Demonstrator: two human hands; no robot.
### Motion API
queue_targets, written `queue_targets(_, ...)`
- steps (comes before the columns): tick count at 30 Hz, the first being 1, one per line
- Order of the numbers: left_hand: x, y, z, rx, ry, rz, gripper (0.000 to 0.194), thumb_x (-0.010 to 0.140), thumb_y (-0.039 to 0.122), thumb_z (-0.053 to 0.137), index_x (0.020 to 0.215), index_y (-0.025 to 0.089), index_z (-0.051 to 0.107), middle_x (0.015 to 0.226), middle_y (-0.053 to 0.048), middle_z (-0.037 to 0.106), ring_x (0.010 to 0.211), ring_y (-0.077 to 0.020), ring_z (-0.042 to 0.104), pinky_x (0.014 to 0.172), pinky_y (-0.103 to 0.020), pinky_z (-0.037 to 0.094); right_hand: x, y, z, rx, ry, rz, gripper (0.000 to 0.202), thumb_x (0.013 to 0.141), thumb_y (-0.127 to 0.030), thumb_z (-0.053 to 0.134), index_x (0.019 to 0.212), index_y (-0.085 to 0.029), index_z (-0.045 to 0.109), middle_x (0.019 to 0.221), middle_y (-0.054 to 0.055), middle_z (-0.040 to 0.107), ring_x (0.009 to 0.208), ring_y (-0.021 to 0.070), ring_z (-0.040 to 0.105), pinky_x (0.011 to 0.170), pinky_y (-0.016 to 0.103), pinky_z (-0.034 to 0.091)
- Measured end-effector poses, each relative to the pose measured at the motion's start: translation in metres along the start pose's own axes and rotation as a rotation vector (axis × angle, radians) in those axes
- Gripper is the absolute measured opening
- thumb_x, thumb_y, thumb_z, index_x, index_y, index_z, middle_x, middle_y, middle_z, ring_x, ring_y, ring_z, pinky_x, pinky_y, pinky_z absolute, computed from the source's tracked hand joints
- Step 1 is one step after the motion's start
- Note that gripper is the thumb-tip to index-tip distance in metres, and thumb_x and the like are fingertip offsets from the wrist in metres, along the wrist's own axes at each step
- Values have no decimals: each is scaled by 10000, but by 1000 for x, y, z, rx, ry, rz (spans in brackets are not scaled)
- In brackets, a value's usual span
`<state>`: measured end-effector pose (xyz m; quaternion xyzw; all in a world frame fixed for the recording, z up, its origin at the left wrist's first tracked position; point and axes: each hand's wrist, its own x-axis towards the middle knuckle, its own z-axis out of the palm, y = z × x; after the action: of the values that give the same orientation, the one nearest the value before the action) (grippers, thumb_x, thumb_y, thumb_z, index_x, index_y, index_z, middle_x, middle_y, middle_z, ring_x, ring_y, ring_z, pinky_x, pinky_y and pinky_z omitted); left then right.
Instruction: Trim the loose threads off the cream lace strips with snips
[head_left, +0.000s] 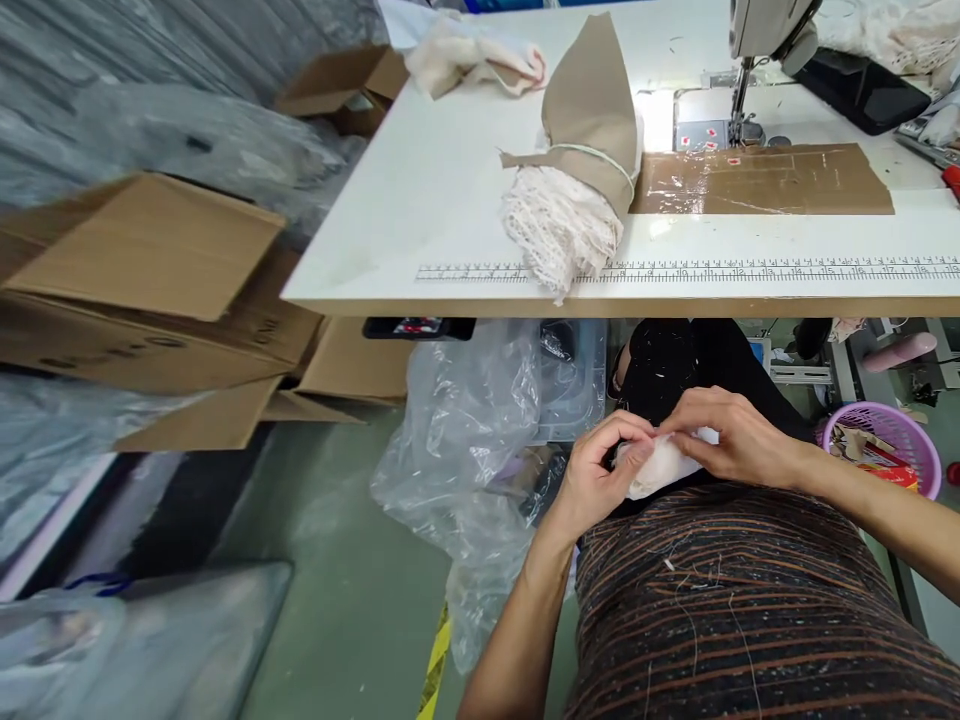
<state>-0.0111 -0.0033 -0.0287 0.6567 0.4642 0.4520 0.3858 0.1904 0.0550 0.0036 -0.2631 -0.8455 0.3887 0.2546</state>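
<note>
Through my feed, I see the left hand (600, 470) and right hand (716, 430) both pinching a small white cloth (661, 468), just beyond the near edge of the desk (405, 220), which bears a banded lace bundle (562, 222).

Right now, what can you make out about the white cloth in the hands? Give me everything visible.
The white cloth looks like soft fabric, bunched rather than spread flat. It is held in front of the dark striped top, nearer the wearer than the white table. The left hand and right hand pinch it close together along its upper edge. Both partly cover it, hiding its full shape.
</note>
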Motion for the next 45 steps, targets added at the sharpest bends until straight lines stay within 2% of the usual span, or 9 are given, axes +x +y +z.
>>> queue_targets(5, -12, -2, -3, 216, 74, 192, 332, 803, 295, 751, 1105, 212, 643, 1080, -91, 712, 974, -212, 687, 825, -363, 564, -5, 17, 17, -49, 281, -47, 143, 935, -160, 533, 890, -179, 667, 806, 52, 666, 727, 158, 620, 635, 273, 500)
queue_targets(9, -9, -4, 5, 370, 228, 273, 140, 824, 166, 707, 949, 208, 662, 1039, -69, 728, 909, -178, 706, 788, -319, 579, -6, 24, 29, -175, 406, -75, 129, 923, -196, 542, 830, -191, 632, 801, 67, 649, 732, 177, 610, 597, 285, 488)
queue_targets(16, 2, -13, 18, 442, 418, 182, 105, 842, 157, 639, 755, 214, 627, 879, -50, 736, 809, -173, 705, 732, -306, 567, -11, 34, 31, -75, 268, -29, 148, 883, -248, 549, 760, -240, 631, 936, 87, 726, 849, 224, 651, 745, 392, 542)
queue_targets(24, 9, -6, -2, 153, 29, -83, 129, 867, 289, 606, 854, 187, 683, 906, -80, 737, 843, -212, 694, 766, -332, 536, -20, 33, 25, -215, 168, -122, 175, 901, -194, 504, 782, -231, 627, 895, 73, 732, 804, 199, 620, 658, 326, 507)
queue_targets(27, 17, 0, -8, 130, -83, -77, 144, 875, 274, 611, 914, 194, 724, 1034, -105, 740, 966, -232, 695, 859, -371, 534, -23, 25, 25, -237, 214, -182, 144, 878, -140, 480, 868, -204, 608, 827, 69, 696, 756, 184, 598, 628, 298, 491)
queue_targets(31, 19, 8, -9, 151, -203, -26, 135, 826, 211, 665, 942, 201, 734, 1115, -114, 730, 989, -241, 700, 878, -391, 544, -26, 12, 24, -144, 203, -80, 111, 881, -185, 488, 923, -182, 592, 782, 55, 643, 688, 164, 563, 585, 272, 462)
queue_targets(39, -4, 20, -24, 308, -201, 25, 105, 866, 200, 641, 846, 212, 743, 1006, -87, 730, 856, -191, 703, 748, -307, 551, -33, 5, 36, -284, -24, -190, 215, 972, -277, 497, 1033, -144, 654, 868, 98, 630, 835, 215, 540, 669, 318, 465)
queue_targets(42, -12, 15, -32, 248, -226, 32, 113, 865, 198, 638, 815, 207, 739, 834, -59, 725, 736, -163, 683, 673, -274, 539, -29, 8, 40, -327, -34, -202, 221, 984, -233, 475, 1062, -148, 664, 873, 101, 612, 840, 214, 521, 690, 321, 462)
queue_targets(45, -21, 2, -35, 259, -243, -37, 109, 857, 208, 646, 888, 208, 750, 872, -69, 755, 776, -181, 709, 725, -298, 559, -25, 9, 41, -329, -21, -198, 219, 988, -235, 477, 1029, -149, 674, 883, 103, 614, 832, 212, 512, 696, 325, 462)
